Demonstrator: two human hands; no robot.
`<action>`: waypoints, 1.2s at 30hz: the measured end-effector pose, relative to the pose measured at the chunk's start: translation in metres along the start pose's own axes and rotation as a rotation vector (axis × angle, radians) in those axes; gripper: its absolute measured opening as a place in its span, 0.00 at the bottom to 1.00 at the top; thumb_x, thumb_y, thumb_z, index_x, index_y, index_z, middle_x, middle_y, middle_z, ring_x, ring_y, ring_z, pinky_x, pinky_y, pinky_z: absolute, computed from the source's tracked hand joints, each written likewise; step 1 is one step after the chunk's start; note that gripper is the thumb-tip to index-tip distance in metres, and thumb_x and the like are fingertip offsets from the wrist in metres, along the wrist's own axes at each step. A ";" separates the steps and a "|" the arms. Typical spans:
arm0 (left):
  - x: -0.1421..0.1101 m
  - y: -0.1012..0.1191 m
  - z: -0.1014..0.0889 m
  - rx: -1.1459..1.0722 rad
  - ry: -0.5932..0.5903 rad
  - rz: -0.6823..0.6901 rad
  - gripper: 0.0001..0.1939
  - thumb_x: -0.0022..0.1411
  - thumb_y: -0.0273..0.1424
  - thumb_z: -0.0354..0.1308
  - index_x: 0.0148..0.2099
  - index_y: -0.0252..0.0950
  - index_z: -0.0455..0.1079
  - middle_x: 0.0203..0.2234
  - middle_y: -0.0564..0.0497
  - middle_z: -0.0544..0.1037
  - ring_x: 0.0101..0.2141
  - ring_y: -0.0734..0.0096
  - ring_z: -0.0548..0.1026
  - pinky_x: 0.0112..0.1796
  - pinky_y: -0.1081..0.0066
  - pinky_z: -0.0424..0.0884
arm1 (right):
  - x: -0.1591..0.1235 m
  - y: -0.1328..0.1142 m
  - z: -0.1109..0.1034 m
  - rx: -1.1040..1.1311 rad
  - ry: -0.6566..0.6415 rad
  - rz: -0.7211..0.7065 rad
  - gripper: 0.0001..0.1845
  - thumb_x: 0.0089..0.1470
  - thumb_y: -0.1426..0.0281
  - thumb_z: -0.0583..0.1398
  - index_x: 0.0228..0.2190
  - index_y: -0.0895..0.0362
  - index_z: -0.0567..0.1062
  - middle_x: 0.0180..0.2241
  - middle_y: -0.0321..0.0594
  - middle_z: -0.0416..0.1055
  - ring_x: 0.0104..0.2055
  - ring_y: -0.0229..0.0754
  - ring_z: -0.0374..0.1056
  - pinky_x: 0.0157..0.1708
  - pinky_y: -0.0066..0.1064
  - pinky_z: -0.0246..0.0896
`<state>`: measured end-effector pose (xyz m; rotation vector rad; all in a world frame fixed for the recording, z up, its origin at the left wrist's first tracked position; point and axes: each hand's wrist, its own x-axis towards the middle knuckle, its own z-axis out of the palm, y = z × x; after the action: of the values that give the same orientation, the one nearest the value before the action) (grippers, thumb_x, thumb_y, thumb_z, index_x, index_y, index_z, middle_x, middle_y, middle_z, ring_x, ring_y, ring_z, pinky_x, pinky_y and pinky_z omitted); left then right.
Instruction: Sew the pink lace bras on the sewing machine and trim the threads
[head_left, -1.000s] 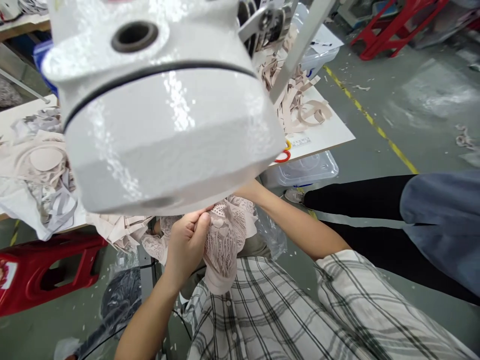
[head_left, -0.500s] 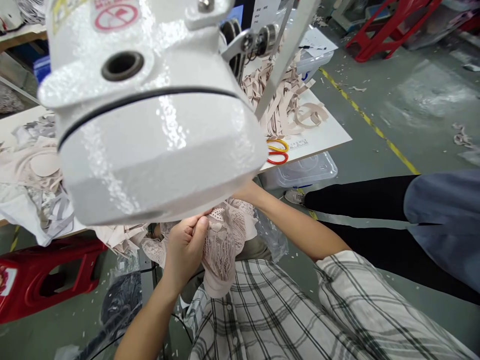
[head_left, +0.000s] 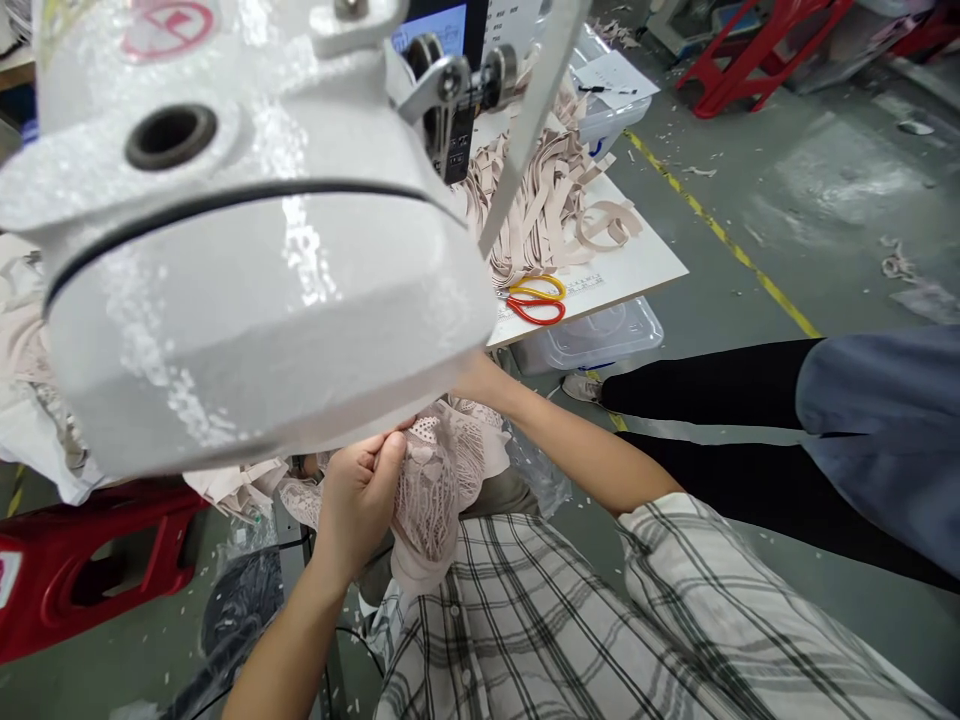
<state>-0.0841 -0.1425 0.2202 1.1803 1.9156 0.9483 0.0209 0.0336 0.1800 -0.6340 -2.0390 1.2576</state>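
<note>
My left hand (head_left: 361,490) pinches the edge of a pale pink lace garment (head_left: 433,490) between thumb and fingers. The garment hangs from the table edge over my lap, its lace side toward me. Above it the white head of a sewing machine (head_left: 277,320) covers the needle area and the garment's far part. My right hand (head_left: 474,380) reaches under the machine head from the right; only its back near the wrist shows, and its fingers are hidden.
Scissors (head_left: 536,300) with yellow and red handles lie on the table right of the machine, beside piled beige strips (head_left: 532,200). Below sits a clear plastic box (head_left: 607,335). A red stool (head_left: 97,570) stands at left. A person in black trousers (head_left: 712,385) stands at right.
My view has shifted slightly, so the machine head appears larger and further left. Both hands stay at the garment, the left keeping its pinch.
</note>
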 end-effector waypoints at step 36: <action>-0.012 -0.016 0.002 0.263 0.135 0.247 0.13 0.68 0.34 0.54 0.49 0.40 0.78 0.41 0.50 0.84 0.39 0.66 0.82 0.37 0.73 0.76 | -0.004 0.007 0.002 0.089 0.010 -0.053 0.03 0.52 0.71 0.60 0.30 0.58 0.72 0.36 0.40 0.71 0.38 0.41 0.66 0.37 0.30 0.63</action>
<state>-0.0850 -0.1579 0.2081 1.5699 2.0829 0.9424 0.0222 0.0328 0.1718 -0.5400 -1.9672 1.3037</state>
